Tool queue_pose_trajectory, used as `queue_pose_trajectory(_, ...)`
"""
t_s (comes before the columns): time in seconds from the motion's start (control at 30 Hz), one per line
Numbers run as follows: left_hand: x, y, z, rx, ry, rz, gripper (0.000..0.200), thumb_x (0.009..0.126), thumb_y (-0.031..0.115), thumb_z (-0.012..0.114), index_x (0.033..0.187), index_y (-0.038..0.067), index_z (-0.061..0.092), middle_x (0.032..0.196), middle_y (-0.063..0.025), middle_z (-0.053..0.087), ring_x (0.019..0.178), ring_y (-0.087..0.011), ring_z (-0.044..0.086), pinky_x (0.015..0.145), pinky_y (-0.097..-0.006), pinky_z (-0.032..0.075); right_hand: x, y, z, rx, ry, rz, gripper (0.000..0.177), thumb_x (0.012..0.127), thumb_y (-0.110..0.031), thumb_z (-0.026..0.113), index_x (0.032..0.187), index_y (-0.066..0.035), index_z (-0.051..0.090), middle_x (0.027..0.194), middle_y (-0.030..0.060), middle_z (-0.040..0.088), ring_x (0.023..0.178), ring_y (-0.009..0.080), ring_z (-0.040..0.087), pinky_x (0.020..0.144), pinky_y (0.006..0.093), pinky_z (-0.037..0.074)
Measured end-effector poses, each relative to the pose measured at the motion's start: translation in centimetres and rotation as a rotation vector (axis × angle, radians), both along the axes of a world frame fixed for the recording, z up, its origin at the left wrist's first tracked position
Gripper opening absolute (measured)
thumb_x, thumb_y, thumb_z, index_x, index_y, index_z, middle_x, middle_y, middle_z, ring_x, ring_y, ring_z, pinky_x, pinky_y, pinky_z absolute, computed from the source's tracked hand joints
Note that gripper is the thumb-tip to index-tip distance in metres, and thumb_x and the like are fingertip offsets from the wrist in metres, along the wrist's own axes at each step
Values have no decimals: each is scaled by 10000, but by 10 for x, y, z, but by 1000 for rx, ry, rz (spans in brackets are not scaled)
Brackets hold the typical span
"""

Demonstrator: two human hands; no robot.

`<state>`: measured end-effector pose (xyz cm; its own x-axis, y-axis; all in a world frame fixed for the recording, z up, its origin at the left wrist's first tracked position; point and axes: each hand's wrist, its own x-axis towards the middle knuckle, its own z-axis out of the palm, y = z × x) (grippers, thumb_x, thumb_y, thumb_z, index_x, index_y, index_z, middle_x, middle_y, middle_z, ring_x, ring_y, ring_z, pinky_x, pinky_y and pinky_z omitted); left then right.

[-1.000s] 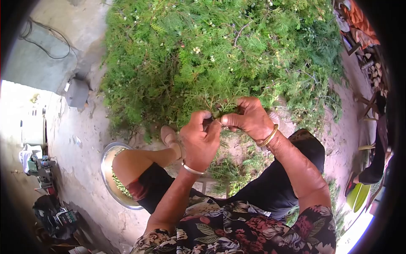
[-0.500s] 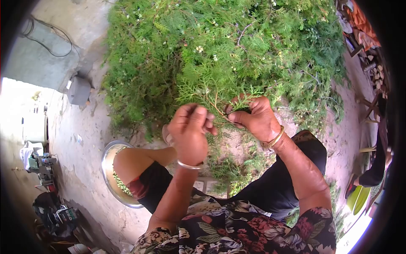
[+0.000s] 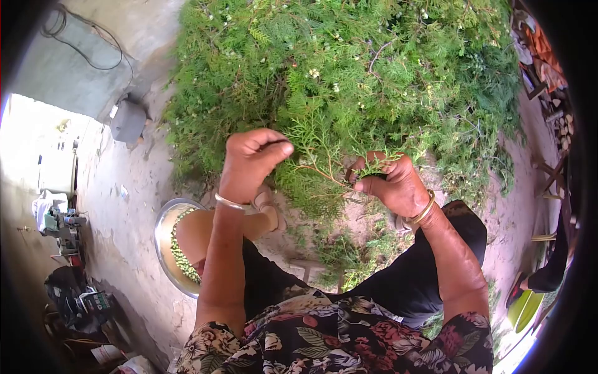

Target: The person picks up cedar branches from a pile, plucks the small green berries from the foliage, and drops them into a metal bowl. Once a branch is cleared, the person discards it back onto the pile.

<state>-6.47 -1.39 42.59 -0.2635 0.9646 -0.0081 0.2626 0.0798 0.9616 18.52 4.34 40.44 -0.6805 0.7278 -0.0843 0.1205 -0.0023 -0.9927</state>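
Right hand [image 3: 398, 187] pinches feathery green conifer sprig [image 3: 325, 173], thin brown stem slanting up-left toward left hand [image 3: 252, 159]; left's grip unclear.

The pale floor [image 3: 128, 249] is partly covered by a heap of green branches [image 3: 349, 81], loose sprigs [image 3: 346, 252] and a metal basin [image 3: 164, 246].

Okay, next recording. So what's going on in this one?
A seated person is working by hand at a big heap of green branches. The right hand pinches a leafy sprig by its stem, in front of the heap. The left hand is up beside the sprig, thumb toward the fingers; whether it holds anything is unclear. A metal basin with small green pieces in it sits by the left leg.
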Motion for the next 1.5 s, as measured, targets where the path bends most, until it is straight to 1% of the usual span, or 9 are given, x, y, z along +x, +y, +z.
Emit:
queue_pose_trajectory(0.23,7,-5,-6,-52,28,-296,144,741,8,687,872,-28,639,746,22,605,693,-40,518,610,-195,425,-2,2,-7,26,90,75,188,780,47,647,960,-8,642,840,9,656,766,28,526,677,219,462)
queue_pose_trajectory(0.47,12,-8,-6,-131,4,-384,136,723,-1,688,846,-22,636,733,20,590,675,-47,520,615,-198,417,-2,1,-8,0,24,141,175,780,56,636,937,-19,653,801,14,658,734,51,533,656,228,462)
queue_pose_trajectory(0.63,12,-11,-29,-22,-473,-104,167,708,-47,654,869,-34,611,741,-25,603,668,-98,549,639,-231,439,-2,3,5,-66,0,124,141,775,44,645,903,-15,658,739,3,638,674,50,519,608,234,453)
queue_pose_trajectory(0.83,38,-11,-37,78,-425,269,109,762,8,641,858,-8,591,695,-27,581,628,-101,528,600,-232,425,-6,7,-8,53,34,76,106,769,52,641,858,-5,655,654,-7,595,602,41,482,530,225,412)
queue_pose_trajectory(0.97,-23,-18,-34,-25,-556,568,144,818,82,610,927,-5,575,726,-52,563,589,-101,476,565,-233,394,0,3,-9,38,55,48,64,762,44,654,807,-1,654,605,-25,564,543,41,443,469,227,363)
queue_pose_trajectory(1.03,-57,-34,-42,39,-1043,305,202,858,138,563,1000,-5,554,814,-103,549,610,-128,450,539,-249,371,7,9,-16,114,54,8,66,758,41,658,807,-2,653,622,-27,580,528,36,459,467,204,371)
queue_pose_trajectory(1.13,-77,-57,-49,71,-1318,46,268,871,176,523,1064,-8,546,876,-153,578,670,-156,494,582,-278,405,4,6,-4,2,98,-88,72,763,48,644,811,-5,645,638,-22,589,533,35,480,474,191,382)
queue_pose_trajectory(1.33,-64,-87,-26,143,-1338,87,268,912,203,506,1080,-3,536,1074,-227,537,855,-253,534,741,-337,478,-11,10,-12,-40,100,-89,140,744,75,619,865,5,629,663,19,603,547,57,502,478,202,385)
queue_pose_trajectory(1.5,-114,-146,-4,323,-797,352,177,886,142,558,997,4,560,988,-147,595,849,-221,555,686,-295,478,-15,9,-7,69,-69,-95,76,745,-18,660,813,8,638,587,15,562,506,65,469,455,244,379)
